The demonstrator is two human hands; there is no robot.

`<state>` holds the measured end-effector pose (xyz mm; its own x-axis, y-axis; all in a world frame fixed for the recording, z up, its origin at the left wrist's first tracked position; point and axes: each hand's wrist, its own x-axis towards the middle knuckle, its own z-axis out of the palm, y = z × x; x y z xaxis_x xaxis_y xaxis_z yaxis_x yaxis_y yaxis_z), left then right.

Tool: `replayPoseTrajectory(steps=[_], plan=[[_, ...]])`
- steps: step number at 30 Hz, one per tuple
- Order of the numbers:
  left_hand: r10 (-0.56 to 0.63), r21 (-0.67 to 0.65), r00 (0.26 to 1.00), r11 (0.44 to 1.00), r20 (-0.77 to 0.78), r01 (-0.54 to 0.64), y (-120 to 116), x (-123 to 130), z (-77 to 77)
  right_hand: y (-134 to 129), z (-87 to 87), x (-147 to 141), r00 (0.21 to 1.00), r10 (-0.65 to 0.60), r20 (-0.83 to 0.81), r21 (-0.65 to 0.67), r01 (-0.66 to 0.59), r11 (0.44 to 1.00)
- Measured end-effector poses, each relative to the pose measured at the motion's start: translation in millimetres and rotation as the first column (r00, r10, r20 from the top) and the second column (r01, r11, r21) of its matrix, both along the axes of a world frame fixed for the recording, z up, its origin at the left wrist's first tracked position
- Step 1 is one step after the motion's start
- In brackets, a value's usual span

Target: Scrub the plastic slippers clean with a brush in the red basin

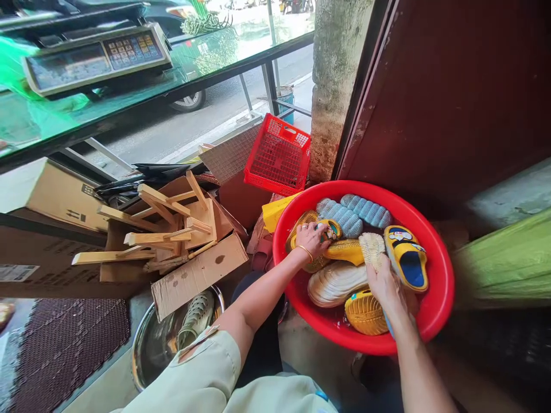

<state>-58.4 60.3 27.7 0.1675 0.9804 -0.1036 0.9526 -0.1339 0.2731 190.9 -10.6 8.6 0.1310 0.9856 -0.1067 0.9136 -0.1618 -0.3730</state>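
A wide red plastic basin point(443, 287) holds several pairs of slippers and sandals. My left hand point(310, 241) grips a yellow sandal point(331, 229) with a cartoon motif, near the basin's left side. My right hand point(386, 289) is closed around a scrub brush point(372, 249), whose pale bristles point up and away from me. Its handle is mostly hidden by my fingers. Beside the brush lie a yellow slipper with a blue insole point(407, 258), a cream shoe point(338, 284) and a yellow woven clog point(365, 312). Blue-grey ribbed slippers point(340, 218) rest at the far side.
A steel basin point(150, 355) with a pale shoe point(196, 318) sits to my left, beside cardboard boxes point(198, 275) and wooden slats point(163, 229). Behind stand a red plastic crate point(279, 155), a concrete pillar point(336, 80) and a dark red door point(443, 86). A digital scale point(94, 57) sits on a glass counter.
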Motion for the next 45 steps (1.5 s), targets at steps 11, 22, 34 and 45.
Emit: replayPoseTrajectory(steps=[11,22,34,45], plan=[[-0.039,-0.106,0.998,0.994,-0.041,0.034,-1.0,3.8,-17.7,-1.2,-18.2,0.8,0.999,0.040,0.002,0.093,-0.040,0.995],[-0.065,-0.117,0.995,0.991,-0.070,0.056,6.2,2.8,-32.0,-0.5,-24.8,1.4,0.997,0.073,0.034,0.078,-0.075,0.994],[-0.013,-0.134,0.997,0.991,-0.080,0.002,8.5,3.6,-31.0,0.9,-23.2,0.2,0.999,0.043,0.033,0.044,-0.044,0.998],[0.058,-0.117,0.998,0.992,0.028,-0.054,6.6,4.0,-25.0,-2.3,-15.9,-1.5,0.997,0.077,-0.034,0.108,-0.072,0.992]])
